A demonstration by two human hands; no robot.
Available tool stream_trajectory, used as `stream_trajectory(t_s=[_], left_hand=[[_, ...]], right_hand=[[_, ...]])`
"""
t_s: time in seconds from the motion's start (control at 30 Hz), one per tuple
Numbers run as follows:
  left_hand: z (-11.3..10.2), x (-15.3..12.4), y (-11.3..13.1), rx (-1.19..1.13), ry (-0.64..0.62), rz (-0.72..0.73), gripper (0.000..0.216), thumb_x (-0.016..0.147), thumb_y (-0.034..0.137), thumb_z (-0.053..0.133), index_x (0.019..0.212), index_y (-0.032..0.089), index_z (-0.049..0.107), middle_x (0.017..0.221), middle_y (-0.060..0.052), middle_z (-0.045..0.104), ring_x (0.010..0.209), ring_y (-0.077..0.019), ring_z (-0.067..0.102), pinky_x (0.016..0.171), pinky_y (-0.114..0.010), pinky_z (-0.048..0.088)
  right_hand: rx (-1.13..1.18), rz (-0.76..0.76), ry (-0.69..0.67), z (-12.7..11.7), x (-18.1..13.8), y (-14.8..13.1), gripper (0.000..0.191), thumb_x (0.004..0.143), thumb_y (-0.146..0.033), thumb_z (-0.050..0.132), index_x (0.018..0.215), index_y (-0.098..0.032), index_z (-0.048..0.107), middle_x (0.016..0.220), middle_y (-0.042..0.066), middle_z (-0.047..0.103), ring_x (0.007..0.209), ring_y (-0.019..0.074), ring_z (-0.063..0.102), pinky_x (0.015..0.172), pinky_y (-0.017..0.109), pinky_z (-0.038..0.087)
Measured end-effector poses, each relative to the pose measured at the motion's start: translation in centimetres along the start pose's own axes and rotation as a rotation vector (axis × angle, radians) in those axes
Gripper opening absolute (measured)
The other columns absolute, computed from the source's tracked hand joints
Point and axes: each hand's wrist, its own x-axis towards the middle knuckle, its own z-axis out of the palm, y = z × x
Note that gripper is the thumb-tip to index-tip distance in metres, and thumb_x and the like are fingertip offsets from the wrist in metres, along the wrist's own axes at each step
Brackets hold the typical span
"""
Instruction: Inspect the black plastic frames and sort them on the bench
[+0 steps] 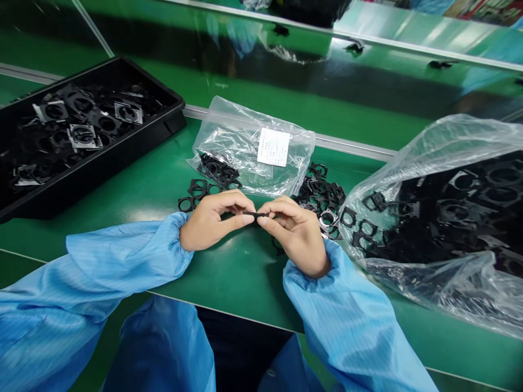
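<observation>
My left hand (214, 220) and my right hand (296, 231) meet over the green table (229, 272), fingertips pinched together on a small black plastic part (255, 215). The part is seen edge-on and mostly hidden by my fingers. Both arms wear blue sleeves. Just beyond my left hand lie a few loose black square frames (196, 193). A heap of similar frames (322, 198), some with silvery faces, lies just beyond my right hand.
A black tray (122, 149) with several assembled parts stands at the left. A small clear bag (249, 147) with a white label lies behind my hands. A large clear bag (449, 212) full of black parts fills the right. A metal rail (351, 147) crosses behind.
</observation>
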Motion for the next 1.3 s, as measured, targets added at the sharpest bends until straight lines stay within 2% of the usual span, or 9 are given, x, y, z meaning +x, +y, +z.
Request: stream_trajectory(t_s=[0.2,0.47,0.67,0.77,0.9,1.3], left_hand=[[0.15,0.02,0.03,-0.009,0.026,-0.064,0.026,0.088,0.043,0.079,0.090,0.017,0.077,0.081,-0.005,0.071,0.071,-0.0148,0.063,0.065,-0.026,0.055],[0.26,0.04,0.13,-0.027,0.065,-0.118,0.028,0.089,0.044,0.077,0.089,0.016,0.076,0.082,-0.005,0.074,0.073,-0.0146,0.068,0.066,-0.024,0.056],[0.13,0.08,0.19,-0.022,0.069,-0.101,0.029,0.091,0.045,0.075,0.086,0.016,0.076,0.078,-0.005,0.073,0.070,-0.0146,0.066,0.063,-0.024,0.054],[0.06,0.10,0.34,0.012,0.076,-0.068,0.029,0.092,0.044,0.075,0.082,0.017,0.076,0.075,-0.005,0.072,0.069,-0.0145,0.065,0.062,-0.025,0.052],[0.06,0.15,0.53,0.033,0.075,-0.093,0.037,0.091,0.051,0.074,0.076,0.017,0.073,0.071,-0.004,0.070,0.065,-0.0139,0.062,0.060,-0.025,0.051],[0.19,0.34,0.66,0.035,0.101,-0.093,0.039,0.089,0.053,0.075,0.073,0.018,0.069,0.067,-0.002,0.066,0.062,-0.0130,0.059,0.058,-0.025,0.049]], right_hand=[[-0.010,0.011,0.042,0.08,0.09,0.51,0.027,0.082,-0.045,0.084,0.081,-0.020,0.075,0.083,0.001,0.059,0.072,0.0131,0.057,0.066,0.027,0.053],[0.063,0.046,0.097,0.10,0.09,0.66,0.021,0.078,-0.036,0.087,0.080,-0.019,0.075,0.079,-0.001,0.060,0.067,0.0103,0.056,0.062,0.025,0.049],[0.017,0.054,0.104,0.17,0.11,0.65,0.027,0.079,-0.044,0.085,0.081,-0.019,0.074,0.079,0.000,0.060,0.067,0.0113,0.055,0.062,0.026,0.050],[0.016,0.039,0.102,0.24,0.03,0.69,0.025,0.080,-0.042,0.085,0.080,-0.019,0.074,0.080,0.000,0.060,0.068,0.0112,0.055,0.063,0.027,0.051],[-0.011,0.027,0.107,0.30,-0.07,0.76,0.024,0.081,-0.042,0.084,0.081,-0.020,0.075,0.080,0.001,0.061,0.069,0.0124,0.057,0.065,0.028,0.052],[-0.025,0.011,0.125,0.28,-0.05,0.74,0.018,0.081,-0.037,0.084,0.081,-0.021,0.077,0.081,0.001,0.062,0.070,0.0126,0.057,0.066,0.028,0.054]])
